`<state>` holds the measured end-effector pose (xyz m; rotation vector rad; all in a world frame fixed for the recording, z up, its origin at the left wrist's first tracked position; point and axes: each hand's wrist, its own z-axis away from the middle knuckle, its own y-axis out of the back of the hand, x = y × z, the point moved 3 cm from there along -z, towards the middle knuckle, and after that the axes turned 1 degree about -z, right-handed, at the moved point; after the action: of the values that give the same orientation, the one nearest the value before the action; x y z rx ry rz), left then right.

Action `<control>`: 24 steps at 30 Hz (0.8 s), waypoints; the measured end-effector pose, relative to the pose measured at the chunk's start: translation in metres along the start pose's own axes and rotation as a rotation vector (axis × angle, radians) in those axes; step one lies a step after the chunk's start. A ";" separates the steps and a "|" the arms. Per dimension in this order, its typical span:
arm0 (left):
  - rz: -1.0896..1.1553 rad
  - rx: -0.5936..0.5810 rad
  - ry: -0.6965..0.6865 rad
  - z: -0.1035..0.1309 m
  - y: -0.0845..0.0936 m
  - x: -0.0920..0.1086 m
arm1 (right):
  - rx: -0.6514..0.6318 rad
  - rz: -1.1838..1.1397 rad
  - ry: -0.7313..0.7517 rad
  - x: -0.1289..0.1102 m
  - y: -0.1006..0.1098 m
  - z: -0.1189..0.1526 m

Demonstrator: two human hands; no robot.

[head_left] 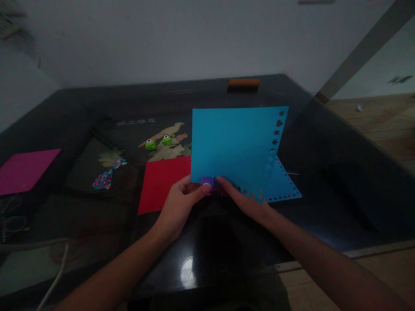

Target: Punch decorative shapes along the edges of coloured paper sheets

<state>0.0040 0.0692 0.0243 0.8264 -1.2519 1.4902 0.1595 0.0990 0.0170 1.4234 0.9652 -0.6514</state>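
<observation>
A light blue sheet (233, 147) stands raised above the dark table, with punched shapes along its right and lower edges. My left hand (181, 198) grips a small purple punch (207, 183) at the sheet's lower left edge, thumb on its front. My right hand (241, 196) pinches the lower edge just right of the punch; some of its fingers are hidden. Behind and below lies a darker blue sheet (283, 183) with a row of small holes. A red sheet (162, 177) lies flat, left of the raised one.
Two green punches (151, 144) rest by dried leaves (168, 152) beyond the red sheet. Colourful paper bits (103, 179) form a small pile at left. A magenta sheet (29, 170) lies far left, near a white cable (61, 268). A brown roll (244, 83) sits at the back.
</observation>
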 end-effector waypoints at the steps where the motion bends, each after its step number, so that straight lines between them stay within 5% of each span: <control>1: 0.001 0.004 -0.005 0.000 0.000 0.000 | -0.007 0.011 0.006 0.001 0.000 0.000; 11: 0.098 0.025 0.053 -0.002 -0.001 -0.004 | -0.046 -0.038 0.004 -0.011 -0.001 -0.002; 19: 0.232 0.070 0.058 -0.003 -0.002 -0.009 | -0.003 -0.020 -0.183 0.003 -0.005 0.000; 24: 0.231 0.077 0.056 -0.003 -0.002 -0.009 | -0.019 -0.032 -0.161 0.007 -0.006 0.000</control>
<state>0.0089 0.0700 0.0162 0.7030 -1.2885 1.7440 0.1579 0.0998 0.0085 1.3196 0.8666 -0.7660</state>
